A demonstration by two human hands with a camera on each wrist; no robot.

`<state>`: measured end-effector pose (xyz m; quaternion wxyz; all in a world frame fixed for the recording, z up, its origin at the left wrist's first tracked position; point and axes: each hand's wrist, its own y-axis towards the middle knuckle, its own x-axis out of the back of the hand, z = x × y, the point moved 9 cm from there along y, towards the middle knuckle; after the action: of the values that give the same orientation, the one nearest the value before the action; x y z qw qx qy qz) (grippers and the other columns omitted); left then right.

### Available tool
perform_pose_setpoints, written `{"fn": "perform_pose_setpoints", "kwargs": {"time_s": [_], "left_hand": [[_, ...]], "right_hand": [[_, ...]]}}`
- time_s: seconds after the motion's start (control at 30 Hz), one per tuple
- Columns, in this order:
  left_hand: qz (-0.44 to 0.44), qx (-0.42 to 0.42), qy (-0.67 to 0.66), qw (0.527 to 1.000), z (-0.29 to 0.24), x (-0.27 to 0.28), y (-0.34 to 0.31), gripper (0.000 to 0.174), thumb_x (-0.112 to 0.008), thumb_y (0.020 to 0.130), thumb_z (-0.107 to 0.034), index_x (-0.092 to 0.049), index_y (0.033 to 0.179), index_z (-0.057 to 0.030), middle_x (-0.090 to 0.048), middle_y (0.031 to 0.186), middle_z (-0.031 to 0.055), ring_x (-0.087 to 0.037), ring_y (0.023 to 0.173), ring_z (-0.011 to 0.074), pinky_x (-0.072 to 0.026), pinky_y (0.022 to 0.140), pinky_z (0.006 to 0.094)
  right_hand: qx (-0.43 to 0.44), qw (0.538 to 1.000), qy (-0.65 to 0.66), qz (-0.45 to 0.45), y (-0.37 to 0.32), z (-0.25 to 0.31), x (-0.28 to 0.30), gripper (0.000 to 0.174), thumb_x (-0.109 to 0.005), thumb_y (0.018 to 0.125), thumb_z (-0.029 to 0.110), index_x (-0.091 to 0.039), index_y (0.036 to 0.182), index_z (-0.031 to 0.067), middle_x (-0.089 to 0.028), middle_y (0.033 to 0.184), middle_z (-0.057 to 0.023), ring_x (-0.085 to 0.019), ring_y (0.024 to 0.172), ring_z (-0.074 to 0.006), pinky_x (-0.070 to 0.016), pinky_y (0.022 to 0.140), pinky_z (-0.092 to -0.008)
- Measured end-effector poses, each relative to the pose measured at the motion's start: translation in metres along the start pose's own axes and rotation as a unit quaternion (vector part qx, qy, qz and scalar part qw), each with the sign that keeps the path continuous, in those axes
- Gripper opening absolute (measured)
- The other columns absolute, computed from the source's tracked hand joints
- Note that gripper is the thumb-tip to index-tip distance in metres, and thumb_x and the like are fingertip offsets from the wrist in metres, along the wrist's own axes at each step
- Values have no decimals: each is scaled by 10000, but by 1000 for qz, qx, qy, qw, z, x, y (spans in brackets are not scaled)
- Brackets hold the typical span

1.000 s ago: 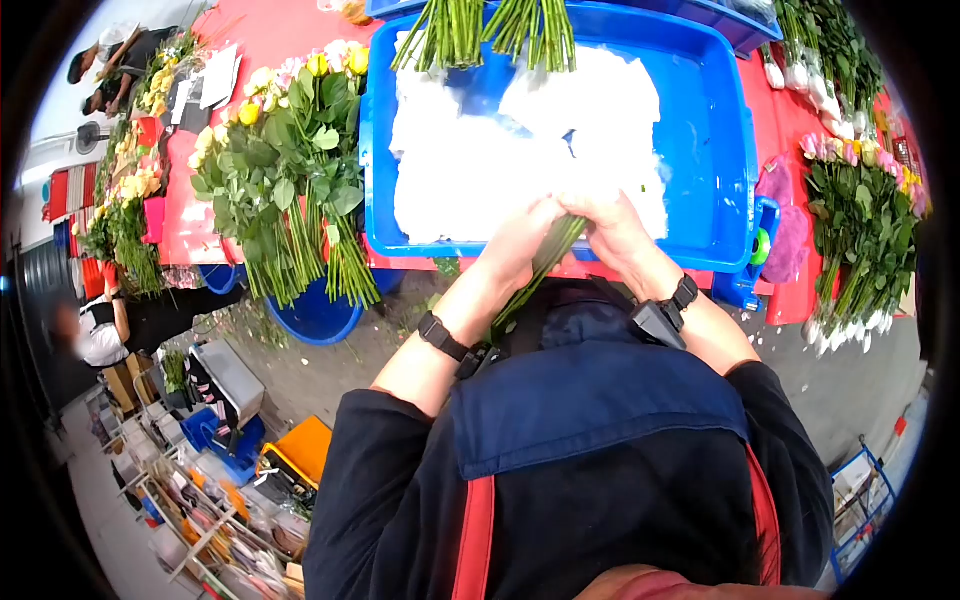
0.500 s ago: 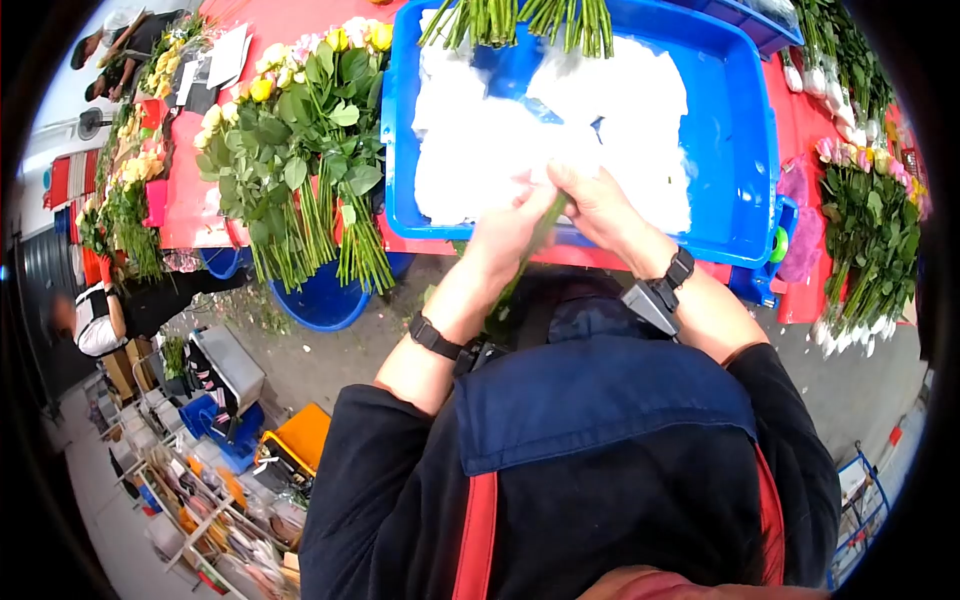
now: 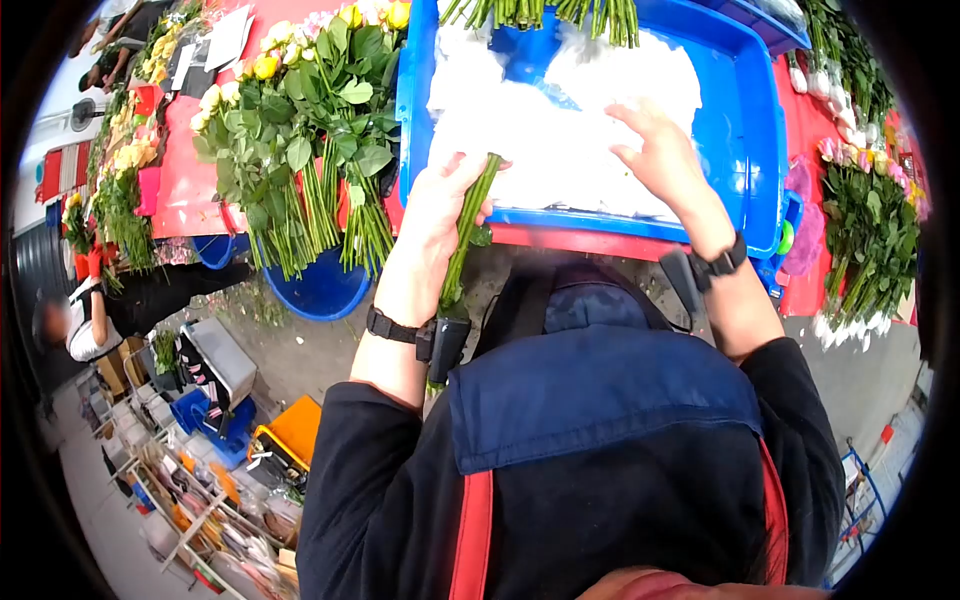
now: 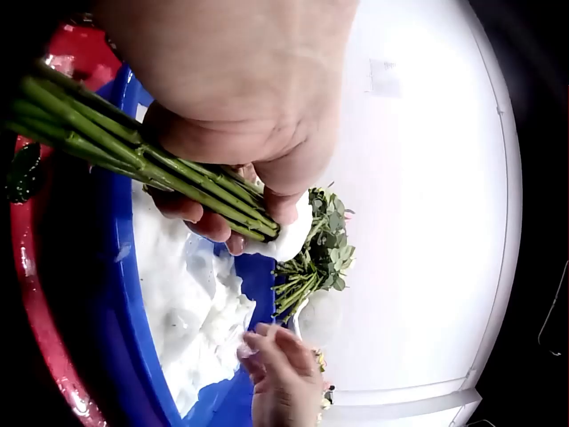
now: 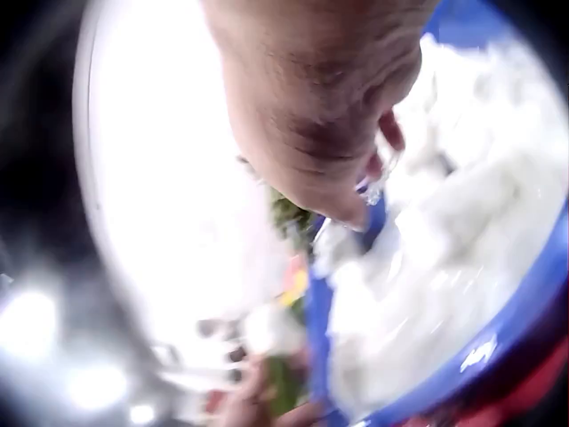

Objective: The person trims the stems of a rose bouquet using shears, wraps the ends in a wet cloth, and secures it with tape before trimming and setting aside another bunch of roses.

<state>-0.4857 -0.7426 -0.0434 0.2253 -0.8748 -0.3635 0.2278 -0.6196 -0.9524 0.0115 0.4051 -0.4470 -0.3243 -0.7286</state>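
Note:
My left hand grips a bunch of green flower stems left of the blue tray's front corner. White wadding covers the cut ends, as the left wrist view shows; the flower heads are out of sight. Over the tray, my right hand has its thumb and fingers apart, above wet-looking white wadding. A small clear, shiny bit shows by its fingertips in the right wrist view.
Bunches of leafy roses lie left of the tray on the red table. More stems lie over its far side. Wrapped bunches lie at right. A blue tub stands below the table edge.
Both hands were together at the stem ends; now they are apart. My left hand has moved left with the stems, now more upright, while the right has moved right over the wadding.

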Motion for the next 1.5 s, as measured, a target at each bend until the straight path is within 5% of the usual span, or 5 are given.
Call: {"fn": "perform_pose_setpoints", "kwargs": {"time_s": [0.77, 0.9, 1.03, 1.3, 1.5], "left_hand": [[94, 17, -12, 995, 5, -40, -30, 267, -644, 902, -258, -632, 1006, -12, -635, 757, 45, -597, 561, 115, -445, 473, 224], [56, -18, 2, 998, -1, -30, -31, 245, -674, 882, -231, -660, 967, -2, -636, 739, 41, -591, 566, 107, -436, 484, 218], [-13, -73, 75, 994, -9, -19, -40, 263, -697, 861, -220, -681, 968, 20, -645, 732, 43, -576, 577, 91, -432, 511, 222], [-66, -123, 172, 975, -21, -3, -35, 224, -660, 879, -155, -590, 1033, -9, -634, 779, 60, -554, 542, 91, -423, 469, 211], [94, -39, -67, 993, -41, -3, -24, 255, -566, 949, -206, -504, 1105, -15, -630, 849, 123, -579, 512, 162, -458, 410, 274]], "right_hand": [[-16, 905, 418, 78, -11, 76, -45, 166, -722, 783, 125, -695, 890, 1, -658, 733, -81, -595, 688, -131, -489, 661, -291], [-189, 840, 432, 268, -20, 49, -55, 151, -710, 802, 125, -699, 915, 26, -667, 772, -48, -577, 676, -104, -471, 641, -267], [-200, 741, 633, 96, -3, 35, -44, 122, -694, 832, 146, -715, 884, 37, -648, 735, -10, -565, 665, -83, -452, 627, -218], [222, 940, 260, 17, -16, 154, 16, 97, -660, 807, 100, -647, 891, 52, -649, 804, -121, -639, 707, -241, -493, 652, -345], [-84, 776, 568, 262, -33, 135, -107, 194, -664, 884, 189, -615, 940, 10, -602, 750, -21, -569, 740, -85, -472, 683, -238]]}}
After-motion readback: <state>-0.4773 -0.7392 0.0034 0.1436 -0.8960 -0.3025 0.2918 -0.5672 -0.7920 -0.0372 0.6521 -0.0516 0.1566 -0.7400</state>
